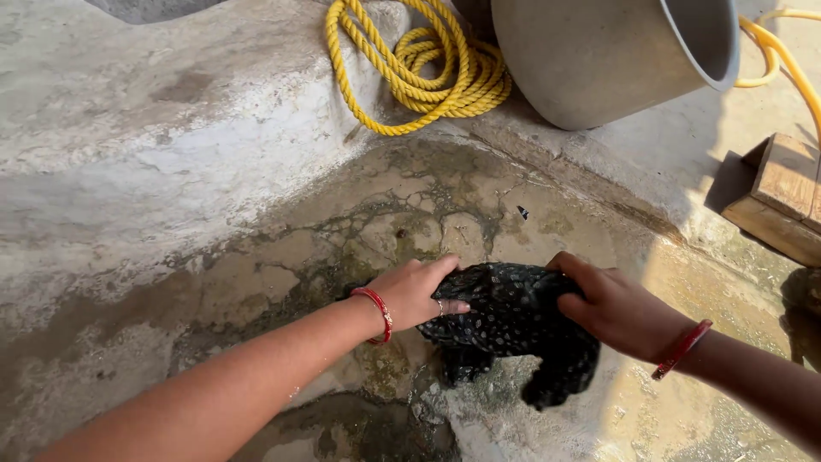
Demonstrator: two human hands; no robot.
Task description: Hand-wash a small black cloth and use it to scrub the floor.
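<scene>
Head view: left hand [416, 292], right hand [617, 310] fingers clenched on wet dark spotted cloth [513, 325]; fingertips buried in folds.

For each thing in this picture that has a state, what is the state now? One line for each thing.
left hand: closed on the dark spotted cloth
right hand: gripping the cloth's other side
dark spotted cloth: bunched, looks wet, on the stone floor
stone floor: wet and stained around the cloth
yellow rope: coiled on the ledge
metal pot: tipped on its side
wooden block: lying at the right edge
</scene>
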